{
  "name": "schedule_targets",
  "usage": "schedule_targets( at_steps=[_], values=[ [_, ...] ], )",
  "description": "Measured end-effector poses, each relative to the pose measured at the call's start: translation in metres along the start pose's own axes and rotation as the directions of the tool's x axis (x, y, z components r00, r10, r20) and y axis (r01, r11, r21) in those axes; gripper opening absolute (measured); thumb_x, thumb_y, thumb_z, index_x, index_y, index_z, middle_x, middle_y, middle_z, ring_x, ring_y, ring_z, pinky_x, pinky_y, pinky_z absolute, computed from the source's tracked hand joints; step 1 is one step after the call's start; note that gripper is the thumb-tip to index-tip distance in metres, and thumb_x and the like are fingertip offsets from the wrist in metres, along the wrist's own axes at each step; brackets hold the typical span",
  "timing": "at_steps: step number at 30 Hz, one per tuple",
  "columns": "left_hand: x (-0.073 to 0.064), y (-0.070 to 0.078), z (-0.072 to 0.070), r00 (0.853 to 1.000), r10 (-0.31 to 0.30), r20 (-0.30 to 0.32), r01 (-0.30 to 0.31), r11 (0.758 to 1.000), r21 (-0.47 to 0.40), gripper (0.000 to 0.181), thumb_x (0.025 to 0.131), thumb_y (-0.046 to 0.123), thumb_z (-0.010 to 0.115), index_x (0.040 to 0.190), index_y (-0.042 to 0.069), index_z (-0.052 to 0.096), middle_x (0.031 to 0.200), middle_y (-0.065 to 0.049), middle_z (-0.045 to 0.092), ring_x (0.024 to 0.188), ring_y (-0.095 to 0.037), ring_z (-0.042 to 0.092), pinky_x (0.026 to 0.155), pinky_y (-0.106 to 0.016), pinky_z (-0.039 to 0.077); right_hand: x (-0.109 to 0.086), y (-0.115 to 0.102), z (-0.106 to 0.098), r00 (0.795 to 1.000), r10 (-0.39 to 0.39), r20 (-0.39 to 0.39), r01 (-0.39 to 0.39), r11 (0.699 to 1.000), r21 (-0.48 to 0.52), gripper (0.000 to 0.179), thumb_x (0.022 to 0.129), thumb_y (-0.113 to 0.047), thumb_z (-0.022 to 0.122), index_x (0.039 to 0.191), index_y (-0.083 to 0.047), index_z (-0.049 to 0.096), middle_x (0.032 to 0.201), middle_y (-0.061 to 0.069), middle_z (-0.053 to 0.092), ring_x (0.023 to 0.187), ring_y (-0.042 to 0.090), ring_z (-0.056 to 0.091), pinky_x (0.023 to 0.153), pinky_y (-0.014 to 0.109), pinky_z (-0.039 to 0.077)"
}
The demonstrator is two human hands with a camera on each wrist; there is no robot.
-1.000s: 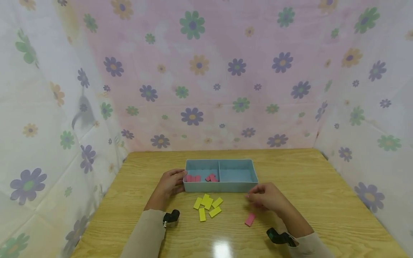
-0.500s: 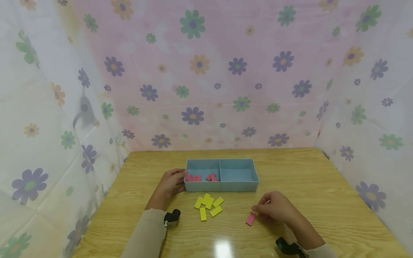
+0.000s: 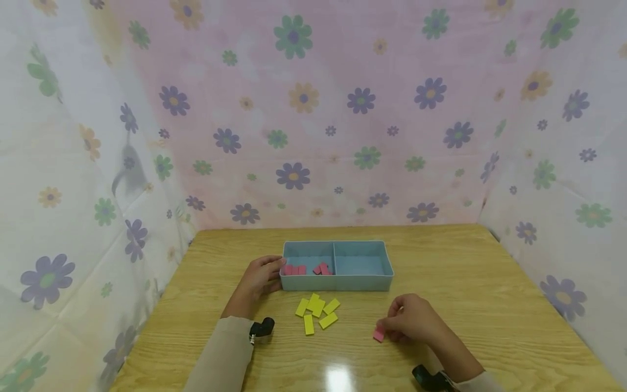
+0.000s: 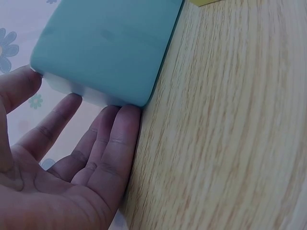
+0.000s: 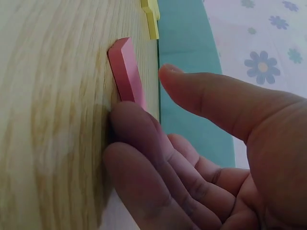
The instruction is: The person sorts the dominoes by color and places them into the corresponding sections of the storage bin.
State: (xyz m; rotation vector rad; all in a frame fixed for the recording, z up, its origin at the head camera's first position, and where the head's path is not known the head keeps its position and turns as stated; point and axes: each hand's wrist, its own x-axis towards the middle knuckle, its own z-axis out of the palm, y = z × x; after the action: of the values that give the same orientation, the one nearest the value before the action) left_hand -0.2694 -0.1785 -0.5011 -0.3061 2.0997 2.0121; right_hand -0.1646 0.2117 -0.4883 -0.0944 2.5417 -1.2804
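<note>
Pink block (image 3: 379,336) lying on the table (image 3: 441,261) at the right hand (image 3: 412,320)

Pink block and right hand are meeting on the person's side of the blue box (image 3: 313,283), in front of its right compartment. In the head view, the hand's fingers and thumb are covering the block's far end. In the right wrist view, one fingertip is overlapping the end of the block, while the thumb is standing apart from it; the hand is looking relaxed, with a gap between thumb and fingers. How firmly that finger is touching, one cannot tell.

The left hand (image 3: 258,276) is resting at the box's left end, its fingers nearly straight and slightly spread, their tips touching the end wall.

Other pink blocks (image 3: 295,270) are lying inside the left compartment in two small groups, one by the left wall and one by the divider (image 3: 334,259). Yellow blocks (image 3: 318,308) are lying in a loose cluster just in front of the box, some overlapping, well apart from the single pink one.

Both forearms are wearing light sleeves (image 3: 220,354) and dark wrist devices (image 3: 263,327). Flowered cloth (image 3: 333,109) is hanging behind the table and along both sides.
</note>
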Motion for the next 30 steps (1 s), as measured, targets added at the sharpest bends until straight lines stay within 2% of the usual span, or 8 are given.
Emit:
schedule_targets(
  at_steps=[7, 19, 30],
  values=[
    [0.0, -0.001, 0.0, 1.0, 0.007, -0.006, -0.007, 1.0, 0.012, 0.046, 0.098, 0.038, 0.073, 0.136, 0.012, 0.065, 0.133, -0.012, 0.068, 0.113, -0.028, 0.069, 0.088, -0.041, 0.063, 0.007, -0.005, 0.003, 0.999, -0.027, -0.047, 0.023, 0.996, -0.085, 0.036, 0.075, -0.03, 0.093, 0.08, -0.008, 0.065, 0.063, 0.002, 0.068, 0.056, 0.015, 0.064, 0.05, 0.03, 0.052],
    [-0.003, 0.001, 0.0, 1.0, 0.014, 0.014, -0.014, 1.0, -0.014, 0.051, 0.096, 0.038, 0.075, 0.139, 0.011, 0.064, 0.131, -0.014, 0.07, 0.114, -0.027, 0.071, 0.083, -0.04, 0.064, 0.016, -0.017, 0.012, 0.996, 0.023, -0.089, -0.032, 0.995, -0.093, 0.037, 0.07, -0.025, 0.097, 0.081, -0.009, 0.066, 0.068, 0.002, 0.067, 0.063, 0.016, 0.06, 0.054, 0.03, 0.049],
    [-0.001, 0.001, 0.0, 1.0, 0.002, 0.0, -0.002, 1.0, -0.019, 0.045, 0.099, 0.034, 0.073, 0.137, 0.011, 0.065, 0.129, -0.015, 0.071, 0.111, -0.025, 0.071, 0.082, -0.039, 0.064, 0.024, -0.02, 0.017, 0.994, 0.011, -0.107, -0.025, 0.99, -0.136, 0.031, 0.071, -0.022, 0.096, 0.077, -0.011, 0.068, 0.067, 0.003, 0.064, 0.064, 0.017, 0.057, 0.055, 0.031, 0.045]
  ],
)
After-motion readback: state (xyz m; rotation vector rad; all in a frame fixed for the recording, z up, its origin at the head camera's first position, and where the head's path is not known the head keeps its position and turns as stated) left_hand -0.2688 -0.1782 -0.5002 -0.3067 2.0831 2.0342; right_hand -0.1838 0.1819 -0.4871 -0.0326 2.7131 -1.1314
